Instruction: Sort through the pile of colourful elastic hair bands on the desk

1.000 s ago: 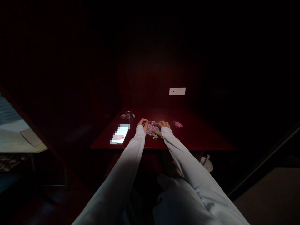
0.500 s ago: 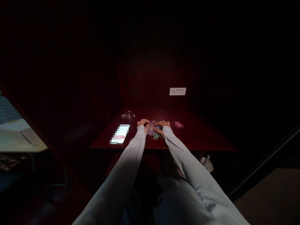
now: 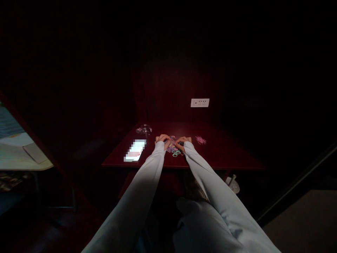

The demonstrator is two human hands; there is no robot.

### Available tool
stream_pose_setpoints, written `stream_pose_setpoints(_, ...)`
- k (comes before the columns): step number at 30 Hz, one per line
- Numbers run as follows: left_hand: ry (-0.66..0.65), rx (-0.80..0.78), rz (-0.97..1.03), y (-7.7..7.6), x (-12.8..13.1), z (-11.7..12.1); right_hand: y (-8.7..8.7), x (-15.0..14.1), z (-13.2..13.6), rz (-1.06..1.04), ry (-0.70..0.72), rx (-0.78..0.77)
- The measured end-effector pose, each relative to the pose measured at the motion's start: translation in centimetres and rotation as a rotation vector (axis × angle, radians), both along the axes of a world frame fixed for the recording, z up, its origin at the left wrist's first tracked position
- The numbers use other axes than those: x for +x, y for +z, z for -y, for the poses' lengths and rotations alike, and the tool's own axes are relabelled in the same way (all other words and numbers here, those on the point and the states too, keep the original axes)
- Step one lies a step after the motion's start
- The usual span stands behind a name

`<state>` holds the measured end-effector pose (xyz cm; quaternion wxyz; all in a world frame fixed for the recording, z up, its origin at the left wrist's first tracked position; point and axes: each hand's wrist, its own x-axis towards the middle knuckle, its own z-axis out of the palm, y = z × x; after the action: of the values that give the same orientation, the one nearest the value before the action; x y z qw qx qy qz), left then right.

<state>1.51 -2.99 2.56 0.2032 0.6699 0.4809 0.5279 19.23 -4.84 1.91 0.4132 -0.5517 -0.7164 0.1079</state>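
Pile of small coloured bands (image 3: 170,149), head view: lies on the counter (image 3: 216,154) between left hand (image 3: 162,138) and right hand (image 3: 185,140). Fingers: curled inward over it; whether any band is pinched, cannot tell. Green rings (image 3: 175,155), near edge: more exposed than a moment ago, likely easier to reach. Pink heap (image 3: 200,140): beyond right hand.

Long sleeves (image 3: 135,186) of pale grey, slightly bluish cloth are worn on both arms, down to the wrists. The plain fabric is marked by soft folds, and by deeper creases on the right sleeve.
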Motion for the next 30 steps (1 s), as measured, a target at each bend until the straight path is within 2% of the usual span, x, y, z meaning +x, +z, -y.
stream_pose_setpoints(3, -0.028, -0.003, -0.017, -0.3, -0.2, -0.4, 0.0, -0.1, 0.1, 0.005, 0.027, -0.012)
stream_pose_setpoints(6, -0.002, 0.002, -0.017, -0.6, -0.2, -0.7, 0.1, -0.2, 0.1, 0.019, 0.046, -0.030)
stream_pose_setpoints(12, -0.033, -0.034, -0.061, -0.7, -0.4, -1.1, 0.0, -0.1, 0.0, -0.004, 0.017, -0.021)
stream_pose_setpoints(23, 0.016, -0.017, -0.049, -0.2, 0.0, 0.2, 0.2, 0.1, -0.1, -0.038, 0.019, -0.003)
stream_pose_setpoints(30, -0.030, -0.009, -0.066, -0.4, -0.1, -0.1, 0.4, 0.0, 0.1, -0.049, 0.018, -0.004)
